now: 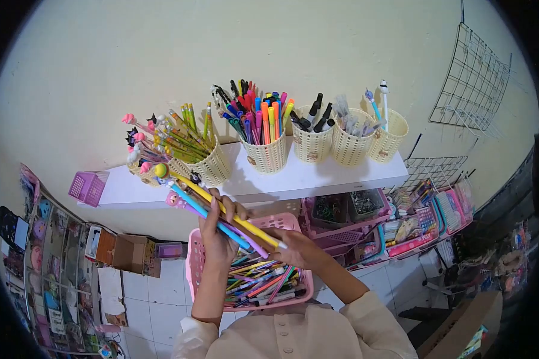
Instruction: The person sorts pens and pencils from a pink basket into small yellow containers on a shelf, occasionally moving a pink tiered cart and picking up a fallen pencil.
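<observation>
My left hand (pixel 217 230) is closed around several novelty pens, held at a slant above a pink basket (pixel 193 263). Among them are a yellow pen (pixel 245 224) with a round yellow topper, a blue pen (pixel 203 209) and a purple pen (pixel 254 246) with a pink figure topper. My right hand (pixel 296 248) is closed at the lower end of the yellow pen, its fingers partly hidden behind it. Below my hands, loose pens and pencils (pixel 260 284) fill the basket.
On a white shelf (pixel 317 182) stand several cream woven cups, including one of markers (pixel 266 157) and one of pencils (pixel 212 167). A small purple basket (pixel 87 189) is at its left end. Stocked baskets (pixel 395 236) stand below right, a display rack (pixel 54 269) at left.
</observation>
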Tool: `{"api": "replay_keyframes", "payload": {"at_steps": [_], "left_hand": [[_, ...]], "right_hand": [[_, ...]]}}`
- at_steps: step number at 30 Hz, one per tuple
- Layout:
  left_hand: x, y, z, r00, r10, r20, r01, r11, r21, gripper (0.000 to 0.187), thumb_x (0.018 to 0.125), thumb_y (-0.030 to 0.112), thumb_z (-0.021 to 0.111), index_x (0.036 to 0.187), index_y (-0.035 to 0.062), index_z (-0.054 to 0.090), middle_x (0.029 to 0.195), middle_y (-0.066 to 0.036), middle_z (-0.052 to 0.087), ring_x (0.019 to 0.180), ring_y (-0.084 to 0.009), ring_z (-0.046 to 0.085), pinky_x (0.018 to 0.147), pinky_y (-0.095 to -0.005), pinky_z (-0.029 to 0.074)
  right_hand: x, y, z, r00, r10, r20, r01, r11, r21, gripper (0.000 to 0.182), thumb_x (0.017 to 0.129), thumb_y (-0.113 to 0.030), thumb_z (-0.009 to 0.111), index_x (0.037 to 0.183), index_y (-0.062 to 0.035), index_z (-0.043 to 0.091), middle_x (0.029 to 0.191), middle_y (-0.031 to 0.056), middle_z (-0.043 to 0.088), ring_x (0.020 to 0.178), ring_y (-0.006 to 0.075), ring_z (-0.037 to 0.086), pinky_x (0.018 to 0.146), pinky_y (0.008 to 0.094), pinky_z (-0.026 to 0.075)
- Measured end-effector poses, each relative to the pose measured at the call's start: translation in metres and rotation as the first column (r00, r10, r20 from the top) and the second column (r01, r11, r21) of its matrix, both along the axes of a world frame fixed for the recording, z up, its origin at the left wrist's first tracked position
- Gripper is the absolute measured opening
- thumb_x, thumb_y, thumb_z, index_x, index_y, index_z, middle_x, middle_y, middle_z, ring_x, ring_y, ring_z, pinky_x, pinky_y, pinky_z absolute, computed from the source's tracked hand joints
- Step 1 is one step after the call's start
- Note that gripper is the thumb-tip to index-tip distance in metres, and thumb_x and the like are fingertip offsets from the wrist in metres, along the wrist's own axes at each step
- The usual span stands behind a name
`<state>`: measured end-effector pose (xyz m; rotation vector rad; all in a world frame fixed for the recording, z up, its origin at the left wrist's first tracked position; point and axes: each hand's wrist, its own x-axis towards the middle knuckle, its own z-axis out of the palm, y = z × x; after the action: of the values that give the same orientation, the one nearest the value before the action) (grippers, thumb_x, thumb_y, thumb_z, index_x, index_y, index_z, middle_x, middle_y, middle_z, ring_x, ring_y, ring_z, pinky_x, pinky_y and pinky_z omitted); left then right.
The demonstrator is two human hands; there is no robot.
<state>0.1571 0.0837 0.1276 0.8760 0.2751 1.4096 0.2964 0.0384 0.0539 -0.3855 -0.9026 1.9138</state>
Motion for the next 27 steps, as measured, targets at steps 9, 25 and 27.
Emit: {"api": "replay_keyframes", "payload": {"at_steps": [9, 25, 27], "left_hand": [[0.009, -0.004, -0.005, 0.983, 0.068, 0.171, -0.050, 0.993, -0.108, 0.013, 0.084, 0.017, 0.043, 0.094, 0.0118, 0.037, 0.059, 0.001, 0.032, 0.048, -0.0093, 0.033, 0.044, -0.0213, 0.030], [0.073, -0.027, 0.003, 0.834, -0.131, -0.535, 0.242, 0.960, 0.142, 0.015, 0.079, 0.011, 0.049, 0.088, 0.0030, 0.041, 0.077, -0.008, 0.044, 0.051, -0.0107, 0.039, 0.056, -0.0233, 0.038], [0.086, -0.018, -0.018, 0.712, 0.143, -0.687, 0.247, 0.865, 0.437, 0.015, 0.079, 0.007, 0.048, 0.091, 0.0020, 0.042, 0.085, -0.009, 0.044, 0.059, -0.0119, 0.043, 0.060, -0.0243, 0.039]], "right_hand": [[-0.009, -0.011, 0.010, 0.964, -0.207, -0.167, 0.176, 0.967, -0.183, 0.046, 0.086, -0.035, 0.035, 0.112, 0.0026, 0.037, 0.107, 0.0132, 0.046, 0.099, 0.0238, 0.046, 0.088, 0.0344, 0.035], [0.057, -0.017, 0.040, 0.521, -0.555, 0.648, 0.098, 0.793, 0.601, 0.042, 0.060, -0.015, 0.069, 0.094, -0.0042, 0.047, 0.086, 0.0072, 0.048, 0.078, 0.0134, 0.047, 0.064, 0.0260, 0.038], [0.066, -0.016, 0.043, 0.473, -0.519, 0.712, 0.131, 0.841, 0.525, 0.040, 0.059, -0.012, 0.067, 0.093, -0.0040, 0.047, 0.082, 0.0080, 0.048, 0.075, 0.0139, 0.047, 0.063, 0.0265, 0.039]]}}
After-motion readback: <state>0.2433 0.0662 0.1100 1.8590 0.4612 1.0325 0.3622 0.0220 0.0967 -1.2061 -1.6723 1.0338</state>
